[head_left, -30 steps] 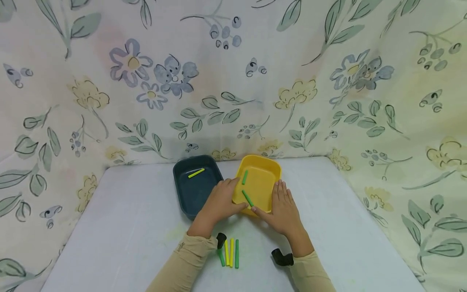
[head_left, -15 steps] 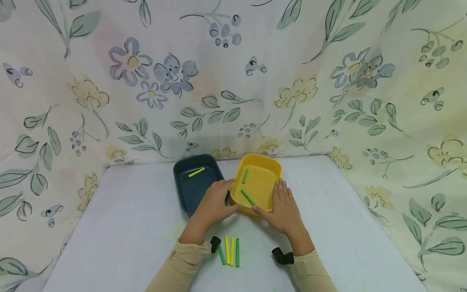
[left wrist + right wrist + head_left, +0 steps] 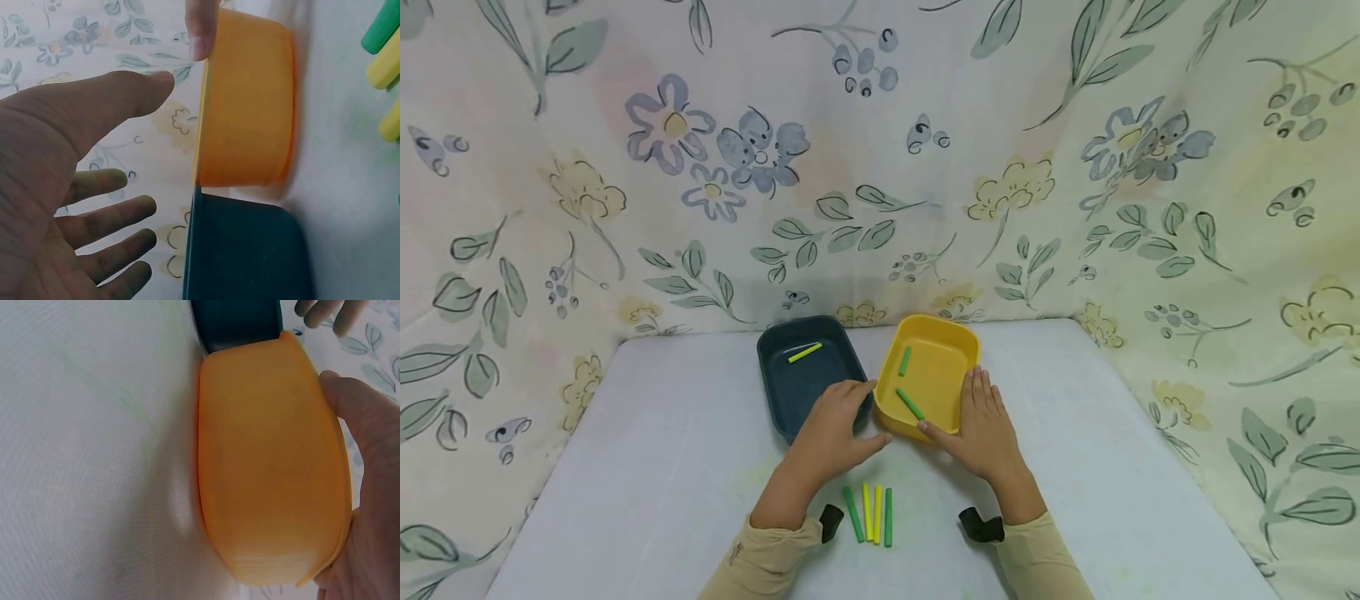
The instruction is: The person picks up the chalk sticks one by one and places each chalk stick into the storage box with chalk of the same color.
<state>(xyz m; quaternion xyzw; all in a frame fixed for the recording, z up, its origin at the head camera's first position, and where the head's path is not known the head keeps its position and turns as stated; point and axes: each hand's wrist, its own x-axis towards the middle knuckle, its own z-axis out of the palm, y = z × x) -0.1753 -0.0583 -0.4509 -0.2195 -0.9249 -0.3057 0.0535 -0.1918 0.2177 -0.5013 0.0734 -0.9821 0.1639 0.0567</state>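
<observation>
My right hand (image 3: pixel 982 429) lies against the right front corner of the yellow tray (image 3: pixel 936 329), fingers straight along its right side and thumb at the front rim. In the right wrist view the thumb (image 3: pixel 350 400) touches the rim from above. Two green chalk-like sticks (image 3: pixel 910 404) lie inside this tray. My left hand (image 3: pixel 831 433), fingers spread and holding nothing, hovers by the right front part of the dark blue tray (image 3: pixel 775 392). Its thumb and fingers stand apart in the left wrist view. One yellow stick (image 3: pixel 805 352) lies in the blue tray, whose front right part the hand hides.
In front of the trays, two green and two yellow sticks (image 3: pixel 877 515) lie side by side on the white-covered table (image 3: pixel 647 467). A floral cloth (image 3: pixel 865 150) stands behind the table. Each wrist carries a black mount (image 3: pixel 981 527).
The left hand has let go of the yellow tray and drawn back toward the left and front. The yellow tray has shifted slightly left at its front; the right hand stays on it.
</observation>
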